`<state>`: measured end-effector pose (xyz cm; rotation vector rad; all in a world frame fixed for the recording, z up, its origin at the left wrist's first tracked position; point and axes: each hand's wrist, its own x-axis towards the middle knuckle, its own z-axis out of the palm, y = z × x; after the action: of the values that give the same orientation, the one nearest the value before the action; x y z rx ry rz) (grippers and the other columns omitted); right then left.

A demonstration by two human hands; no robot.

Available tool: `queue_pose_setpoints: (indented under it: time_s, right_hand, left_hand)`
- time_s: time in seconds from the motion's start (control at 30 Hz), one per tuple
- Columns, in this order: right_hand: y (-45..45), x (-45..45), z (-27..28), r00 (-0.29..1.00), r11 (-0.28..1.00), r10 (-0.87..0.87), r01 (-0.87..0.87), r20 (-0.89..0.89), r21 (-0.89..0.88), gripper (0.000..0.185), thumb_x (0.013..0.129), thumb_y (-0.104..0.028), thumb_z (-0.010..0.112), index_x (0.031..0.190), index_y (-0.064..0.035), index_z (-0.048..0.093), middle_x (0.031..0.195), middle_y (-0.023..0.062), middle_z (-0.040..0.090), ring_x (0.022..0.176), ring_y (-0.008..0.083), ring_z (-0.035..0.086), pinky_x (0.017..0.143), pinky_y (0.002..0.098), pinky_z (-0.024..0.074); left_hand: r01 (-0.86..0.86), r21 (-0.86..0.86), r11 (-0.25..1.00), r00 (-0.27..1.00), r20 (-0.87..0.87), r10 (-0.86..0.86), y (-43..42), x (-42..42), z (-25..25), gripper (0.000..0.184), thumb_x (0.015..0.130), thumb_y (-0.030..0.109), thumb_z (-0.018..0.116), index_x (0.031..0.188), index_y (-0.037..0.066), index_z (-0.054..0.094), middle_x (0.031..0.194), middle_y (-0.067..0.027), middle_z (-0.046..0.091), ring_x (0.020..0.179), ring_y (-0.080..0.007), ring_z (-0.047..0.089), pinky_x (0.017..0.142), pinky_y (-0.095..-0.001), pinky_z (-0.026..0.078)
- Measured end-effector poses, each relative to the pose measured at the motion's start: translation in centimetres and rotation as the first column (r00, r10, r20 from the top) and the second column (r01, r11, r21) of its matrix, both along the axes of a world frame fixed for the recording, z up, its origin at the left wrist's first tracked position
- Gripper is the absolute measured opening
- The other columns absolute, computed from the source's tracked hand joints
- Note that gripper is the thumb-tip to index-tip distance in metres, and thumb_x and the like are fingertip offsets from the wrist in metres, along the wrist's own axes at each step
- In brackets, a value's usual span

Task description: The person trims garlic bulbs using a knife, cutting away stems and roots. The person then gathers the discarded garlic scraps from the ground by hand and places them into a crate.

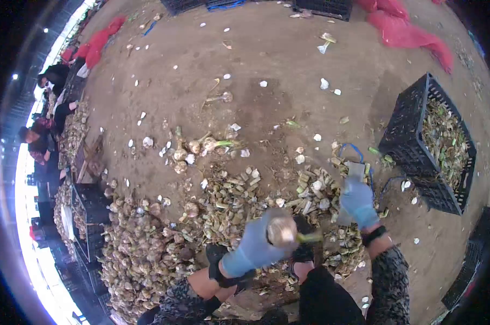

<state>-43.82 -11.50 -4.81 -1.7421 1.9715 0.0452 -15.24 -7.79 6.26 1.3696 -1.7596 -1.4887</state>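
At lower centre your left hand [259, 242] clasps a bulb [282, 232], stem [310, 237] still on, with cut stalks [237, 188] mid-frame and heaped bulbs [142, 246] lower left; your blurred right hand's [358, 203] grip I cannot tell.

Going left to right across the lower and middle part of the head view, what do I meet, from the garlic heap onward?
Heap of garlic → gloved left hand holding a garlic bulb → gloved right hand → black crate with plant scraps.
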Motion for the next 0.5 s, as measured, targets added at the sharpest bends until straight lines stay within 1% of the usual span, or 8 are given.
queue_pose_setpoints:
  time_s: [0.03,0.1,0.2,0.23,0.27,0.3,0.37,0.5]
  right_hand:
    - [-0.3,0.1,1.7,1.000,1.000,0.008,-0.008,-0.005,-0.014,0.020,0.071,-0.019,0.059,0.086,-0.0075,0.064,0.075,0.0130,0.064,0.065,0.0324,0.064,0.057,0.0436,0.0514]
    - [-1.0,1.2,4.1,0.964,0.937,0.131,-0.044,0.233,-0.346,0.017,0.070,-0.019,0.061,0.083,-0.0085,0.063,0.074,0.0130,0.064,0.066,0.0326,0.064,0.057,0.0428,0.0510]
    - [-0.3,5.0,5.6,0.903,0.965,0.222,-0.149,0.369,-0.216,0.018,0.066,-0.019,0.065,0.082,-0.0111,0.062,0.073,0.0115,0.063,0.067,0.0323,0.064,0.057,0.0422,0.0507]
    - [0.6,6.2,5.8,0.866,0.932,0.322,-0.219,0.382,-0.290,0.019,0.065,-0.018,0.066,0.081,-0.0119,0.061,0.073,0.0108,0.062,0.066,0.0320,0.063,0.057,0.0420,0.0504]
    - [1.5,7.2,6.1,0.822,0.884,0.425,-0.286,0.379,-0.370,0.019,0.063,-0.018,0.066,0.081,-0.0126,0.061,0.072,0.0101,0.061,0.065,0.0316,0.063,0.056,0.0419,0.0500]
    - [2.0,8.0,6.7,0.823,0.880,0.430,-0.291,0.371,-0.375,0.019,0.063,-0.018,0.066,0.081,-0.0126,0.061,0.072,0.0101,0.061,0.065,0.0316,0.063,0.056,0.0419,0.0500]
    - [2.7,9.0,7.5,0.798,0.859,0.484,-0.356,0.360,-0.367,0.023,0.062,-0.020,0.067,0.084,-0.0136,0.060,0.072,0.0082,0.059,0.062,0.0310,0.062,0.055,0.0414,0.0495]
    - [2.9,8.6,6.2,0.804,0.851,0.501,-0.388,0.322,-0.355,0.027,0.061,-0.021,0.068,0.086,-0.0149,0.059,0.071,0.0069,0.058,0.059,0.0297,0.061,0.053,0.0413,0.0488]
  left_hand:
    - [-0.107,0.024,0.994,0.994,0.034,0.106,-0.3,0.2,-0.8,0.056,0.064,0.025,0.081,0.109,0.004,0.055,0.094,-0.0121,0.066,0.088,-0.0208,0.066,0.078,-0.0325,0.051]
    - [-0.224,0.110,0.968,0.974,0.061,0.218,-1.8,0.2,-1.0,0.055,0.065,0.025,0.080,0.109,0.003,0.055,0.094,-0.0139,0.065,0.087,-0.0252,0.066,0.078,-0.0338,0.050]
    - [-0.150,0.014,0.989,0.968,0.205,0.144,-2.8,0.4,-1.3,0.057,0.065,0.023,0.079,0.111,0.001,0.054,0.093,-0.0139,0.065,0.084,-0.0265,0.066,0.075,-0.0338,0.050]
    - [-0.133,-0.098,0.986,0.989,0.056,0.139,-2.8,1.0,-3.5,0.063,0.063,0.025,0.081,0.114,0.001,0.052,0.089,-0.0141,0.065,0.081,-0.0279,0.065,0.072,-0.0343,0.051]
    - [-0.137,-0.102,0.985,0.989,0.050,0.142,-2.5,1.3,-5.4,0.063,0.063,0.025,0.081,0.114,0.001,0.052,0.089,-0.0141,0.065,0.081,-0.0279,0.065,0.072,-0.0343,0.051]
    - [-0.236,0.053,0.970,0.966,-0.095,0.240,-1.7,1.6,-7.1,0.066,0.062,0.026,0.082,0.115,0.000,0.052,0.089,-0.0149,0.064,0.081,-0.0287,0.065,0.071,-0.0353,0.051]
    - [-0.123,-0.103,0.987,0.984,0.119,0.135,-2.0,2.1,-5.7,0.073,0.059,0.028,0.084,0.117,0.000,0.051,0.091,-0.0169,0.063,0.082,-0.0306,0.064,0.070,-0.0366,0.050]
    - [-0.230,-0.013,0.973,0.969,0.092,0.230,-1.4,0.3,-4.3,0.070,0.060,0.027,0.084,0.114,0.000,0.051,0.092,-0.0158,0.063,0.083,-0.0297,0.064,0.071,-0.0351,0.050]
